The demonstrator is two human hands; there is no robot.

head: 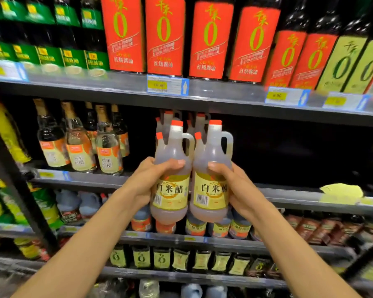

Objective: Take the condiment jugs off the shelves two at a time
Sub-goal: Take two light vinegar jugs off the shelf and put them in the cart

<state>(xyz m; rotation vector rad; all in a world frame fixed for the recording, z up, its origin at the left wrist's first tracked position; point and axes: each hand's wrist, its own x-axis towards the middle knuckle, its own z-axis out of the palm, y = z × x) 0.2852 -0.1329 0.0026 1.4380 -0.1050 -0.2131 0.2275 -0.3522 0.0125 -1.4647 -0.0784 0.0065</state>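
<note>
Two pale vinegar jugs with red caps, side handles and yellow labels are held side by side in front of the middle shelf. My left hand grips the left jug around its body. My right hand grips the right jug the same way. Both jugs are upright and touch each other, clear of the shelf edge. More jugs of the same kind stand behind them, deep in the shelf, partly hidden.
Tall red-labelled soy sauce bottles fill the shelf above. Clear glass bottles stand left of the jugs. The shelf space to the right is dark. Lower shelves hold small bottles and packets. A dark upright post slants at left.
</note>
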